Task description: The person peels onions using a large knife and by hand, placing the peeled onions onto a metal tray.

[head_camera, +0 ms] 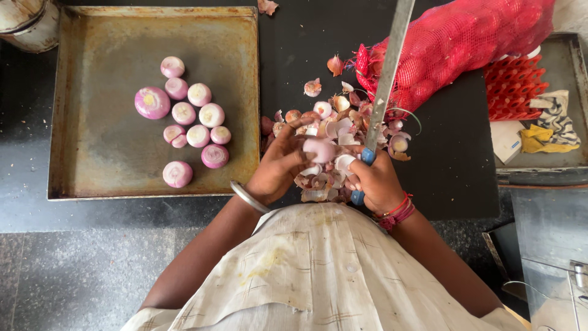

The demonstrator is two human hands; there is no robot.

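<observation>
Onion (321, 149), peeled, pinched in left hand (278, 167) fingertips just left of the knife (384, 86), apparently gripped upright by closed right hand (375, 182), blade pointing away.

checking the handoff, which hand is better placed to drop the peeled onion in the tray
Left. The left hand holds the peeled onion and is on the tray side; the right hand has its grip on the knife.

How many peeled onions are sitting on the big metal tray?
10, all on the tray, clustered right of its middle: the largest at the left, one on top, seven bunched in the middle, one lowest. None look hidden.
</observation>
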